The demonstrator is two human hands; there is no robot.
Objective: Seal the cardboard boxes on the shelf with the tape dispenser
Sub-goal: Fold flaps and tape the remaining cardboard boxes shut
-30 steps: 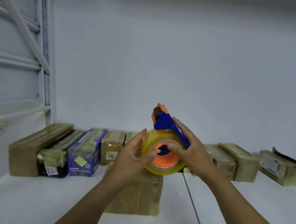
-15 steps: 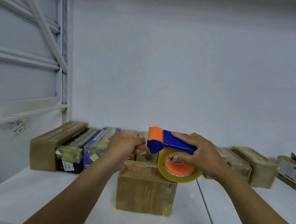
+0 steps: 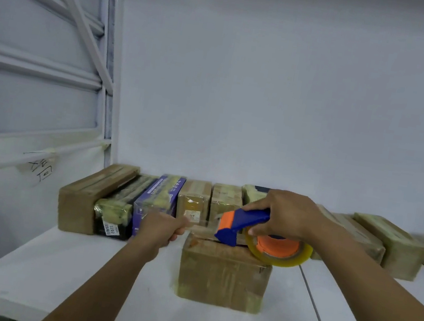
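Observation:
A brown cardboard box (image 3: 224,275) stands alone near the front of the white shelf (image 3: 94,280). My right hand (image 3: 288,215) grips the blue and orange tape dispenser (image 3: 240,223) just above the box's top; its clear roll with an orange core (image 3: 278,248) hangs over the box's right end. My left hand (image 3: 165,227) is to the left of the box, pinching the free end of a clear tape strip (image 3: 202,226) that stretches to the dispenser's mouth.
A row of boxes lines the back wall: brown ones (image 3: 90,194), a black one with a label (image 3: 114,217), a purple one (image 3: 158,201), and taped brown boxes at the right (image 3: 390,244). A white shelf post (image 3: 109,84) rises at the left.
The dispenser has come down from mid-air, tipped flat and moved right over the box. My left hand has left the roll and pulled a strip of tape out to the left.

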